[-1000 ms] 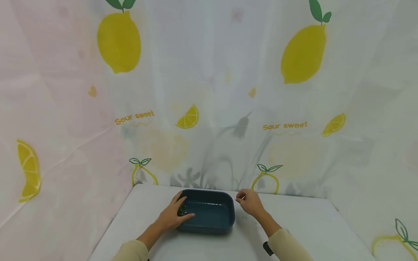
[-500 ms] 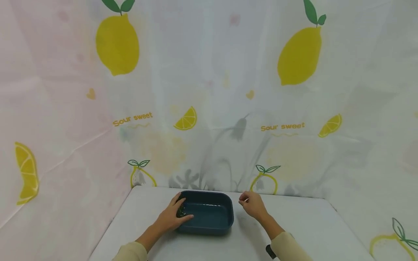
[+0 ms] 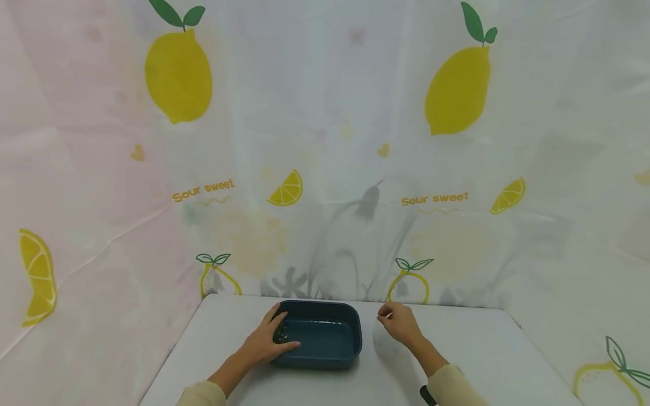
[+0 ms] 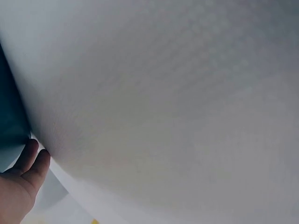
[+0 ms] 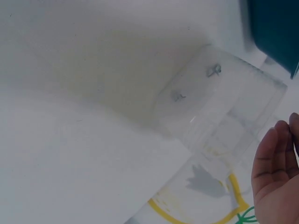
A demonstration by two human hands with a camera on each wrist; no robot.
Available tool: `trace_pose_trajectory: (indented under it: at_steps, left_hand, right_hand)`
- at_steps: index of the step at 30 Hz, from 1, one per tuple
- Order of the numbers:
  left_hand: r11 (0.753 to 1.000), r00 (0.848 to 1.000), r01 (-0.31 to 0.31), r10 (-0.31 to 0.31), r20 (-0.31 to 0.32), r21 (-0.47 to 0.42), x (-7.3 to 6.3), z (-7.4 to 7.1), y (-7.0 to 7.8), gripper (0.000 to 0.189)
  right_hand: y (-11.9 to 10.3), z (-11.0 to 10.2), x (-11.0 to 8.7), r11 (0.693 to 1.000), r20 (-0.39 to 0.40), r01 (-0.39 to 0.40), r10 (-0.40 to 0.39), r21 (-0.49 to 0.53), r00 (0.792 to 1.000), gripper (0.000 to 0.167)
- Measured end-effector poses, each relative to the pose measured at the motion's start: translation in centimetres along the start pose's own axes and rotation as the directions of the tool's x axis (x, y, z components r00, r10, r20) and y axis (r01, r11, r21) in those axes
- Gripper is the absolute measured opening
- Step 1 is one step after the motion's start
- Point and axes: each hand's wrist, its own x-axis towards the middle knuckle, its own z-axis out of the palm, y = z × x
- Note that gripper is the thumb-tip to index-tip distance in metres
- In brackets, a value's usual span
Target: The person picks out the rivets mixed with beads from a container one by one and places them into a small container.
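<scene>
My left hand [image 3: 264,340] grips the left end of a dark blue rectangular baking dish [image 3: 320,362], its thumb and a finger reaching over the rim. Between them shows a small dark green, speckled patch [image 3: 280,334] inside the dish, mostly covered by the hand. Two fingers [image 4: 39,170] lie by the outer wall in the left wrist view. Right of the dish, my right hand [image 3: 401,323] pinches thumb to fingertips beside a clear see-through plastic piece [image 5: 201,107], boxy with small crinkled marks. Its exact kind I cannot tell.
The dish stands near the back of a white table [image 3: 482,355]. Close behind rises a pale curtain [image 3: 325,113] printed with lemons, which also hangs along both sides. A dark band [image 3: 426,396] shows at the right sleeve.
My right hand has drifted a little to the right, away from the dish, the clear plastic piece along with it. The left hand keeps its hold. The head view has shifted slightly.
</scene>
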Motion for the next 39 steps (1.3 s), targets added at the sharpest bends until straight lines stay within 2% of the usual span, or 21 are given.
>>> trace_pose_trajectory:
  at_steps: [3,4,9,14,22,30,34,39]
  left_hand:
    - [1.000,1.000,-0.005,0.005,0.000,0.002,-0.1,0.0,-0.2,0.096]
    - [1.000,1.000,-0.007,0.007,0.000,0.005,-0.1,0.0,-0.2,0.096]
    - [1.000,1.000,-0.001,0.000,0.009,0.011,-0.6,0.0,-0.4,0.096]
    - [1.000,1.000,0.011,-0.011,0.009,0.006,-0.7,-0.1,-0.4,0.095]
    - [1.000,1.000,0.004,-0.005,0.009,0.014,0.1,-0.3,0.0,0.095]
    - [1.000,1.000,-0.001,0.001,-0.016,0.020,0.1,-0.6,0.1,0.091]
    - [1.000,1.000,-0.003,0.004,-0.020,0.027,0.0,-0.3,0.1,0.090]
    - [1.000,1.000,0.006,-0.006,-0.017,0.015,0.0,-0.1,0.0,0.090]
  right_hand:
    - [0.3,0.1,0.0,0.999,0.007,-0.038,0.038,-0.004,0.999,0.011]
    - [0.3,0.2,-0.1,0.997,0.018,-0.079,0.078,0.003,0.997,0.011]
    - [0.3,0.3,-0.4,0.987,0.053,-0.163,0.163,-0.010,0.985,0.011]
    - [0.5,0.1,-0.6,0.983,0.077,-0.179,0.181,-0.029,0.980,0.010]
    - [1.3,-0.8,-0.3,0.983,0.037,-0.181,0.182,-0.030,0.983,0.010]
    - [1.6,-2.3,-0.4,0.984,0.015,-0.177,0.178,-0.024,0.984,0.007]
    - [1.9,-3.0,-0.9,0.978,0.016,-0.209,0.210,-0.020,0.978,0.006]
    - [2.3,-3.7,-1.3,0.956,0.039,-0.289,0.287,0.048,0.957,0.005]
